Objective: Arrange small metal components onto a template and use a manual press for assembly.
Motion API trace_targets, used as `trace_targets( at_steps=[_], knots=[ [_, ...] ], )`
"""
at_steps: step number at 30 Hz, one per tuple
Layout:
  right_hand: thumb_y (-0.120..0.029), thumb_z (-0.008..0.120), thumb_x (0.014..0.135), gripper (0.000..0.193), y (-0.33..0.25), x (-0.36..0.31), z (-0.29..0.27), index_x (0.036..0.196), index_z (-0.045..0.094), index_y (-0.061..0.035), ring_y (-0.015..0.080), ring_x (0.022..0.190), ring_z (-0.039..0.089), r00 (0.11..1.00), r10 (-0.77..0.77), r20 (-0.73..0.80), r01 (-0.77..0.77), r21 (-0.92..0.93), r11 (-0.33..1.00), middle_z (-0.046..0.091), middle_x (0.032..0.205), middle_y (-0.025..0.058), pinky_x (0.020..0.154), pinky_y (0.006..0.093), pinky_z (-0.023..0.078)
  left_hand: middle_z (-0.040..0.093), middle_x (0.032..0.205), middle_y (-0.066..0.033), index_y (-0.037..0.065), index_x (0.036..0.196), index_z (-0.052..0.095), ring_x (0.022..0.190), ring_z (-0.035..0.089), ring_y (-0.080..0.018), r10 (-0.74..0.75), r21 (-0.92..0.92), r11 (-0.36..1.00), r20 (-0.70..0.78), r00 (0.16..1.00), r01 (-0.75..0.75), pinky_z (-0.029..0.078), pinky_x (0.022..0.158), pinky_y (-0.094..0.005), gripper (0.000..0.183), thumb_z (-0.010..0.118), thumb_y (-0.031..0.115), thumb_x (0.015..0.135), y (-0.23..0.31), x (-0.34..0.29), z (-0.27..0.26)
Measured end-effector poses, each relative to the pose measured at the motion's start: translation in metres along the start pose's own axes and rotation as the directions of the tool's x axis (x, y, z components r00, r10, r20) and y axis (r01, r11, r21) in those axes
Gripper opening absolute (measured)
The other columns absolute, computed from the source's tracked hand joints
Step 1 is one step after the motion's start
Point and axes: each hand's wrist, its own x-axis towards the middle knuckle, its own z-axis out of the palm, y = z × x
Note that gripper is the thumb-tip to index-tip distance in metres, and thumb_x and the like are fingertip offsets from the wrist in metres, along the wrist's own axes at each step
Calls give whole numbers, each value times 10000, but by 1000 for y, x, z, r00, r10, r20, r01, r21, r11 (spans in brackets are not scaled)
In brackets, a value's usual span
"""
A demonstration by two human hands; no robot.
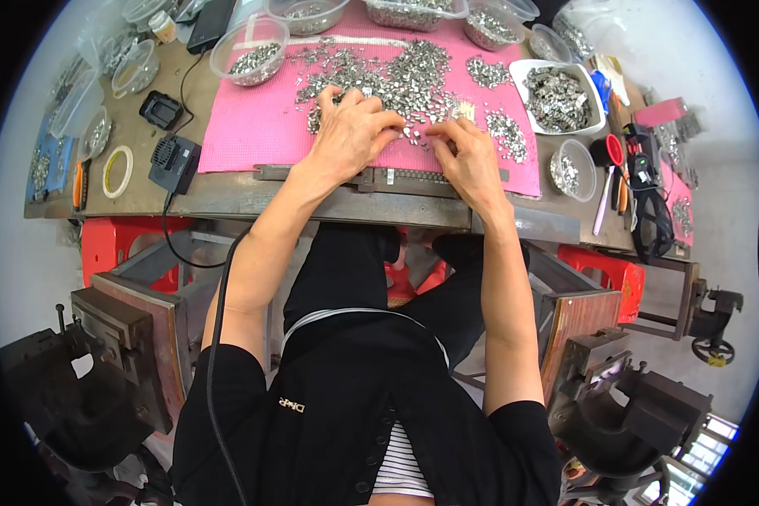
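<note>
On the pink mat we have both hands down among the small metal pieces, which lie scattered across its far half. Our left hand rests knuckles up, fingers curled onto the heap. Our right hand sits just beside it, fingertips pinched on pieces at the mat's near edge. Clear tubs of more pieces line the far side, and a white tray stands at right.
</note>
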Motion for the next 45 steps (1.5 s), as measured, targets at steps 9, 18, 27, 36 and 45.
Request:
trace_targets(
  at_steps=[9,18,27,36,45],
  knots=[
    [-109,758,842,127,-8,-7,1,956,721,-70,253,799,648,994,87,61,-93,103,990,657,843,61,793,391,416,630,850,9,196,938,753,937,587,-216,63,-18,998,52,997,-62,304,1040,-550,102,771,231,844,-5,2,-1],
    [-122,734,853,108,-3,-10,2,944,714,-67,264,814,641,993,99,65,-104,77,992,645,839,75,778,414,428,637,889,13,176,950,736,948,582,-200,40,-23,999,37,999,-39,297,1054,-508,107,756,246,872,-2,-2,-1],
    [-87,727,831,104,-5,-11,3,924,706,-45,276,764,648,988,144,47,-150,181,972,642,836,93,738,419,446,639,886,12,168,949,743,941,580,-196,32,-55,998,43,999,-30,291,1056,-497,104,744,245,879,-5,-2,0],
    [-100,725,837,109,-5,-12,7,931,701,-52,283,782,639,999,42,-4,-41,36,998,632,823,94,747,430,448,639,884,9,156,942,740,942,585,-199,53,-31,998,72,996,-51,291,1073,-527,104,750,230,869,-2,3,-1],
    [-92,717,833,94,-10,-12,6,908,698,-39,288,786,636,992,123,31,-127,151,980,627,817,100,760,434,450,631,864,3,132,925,718,928,588,-206,44,-30,999,64,997,-42,278,1082,-543,91,750,189,860,4,3,-1]
  ],
)
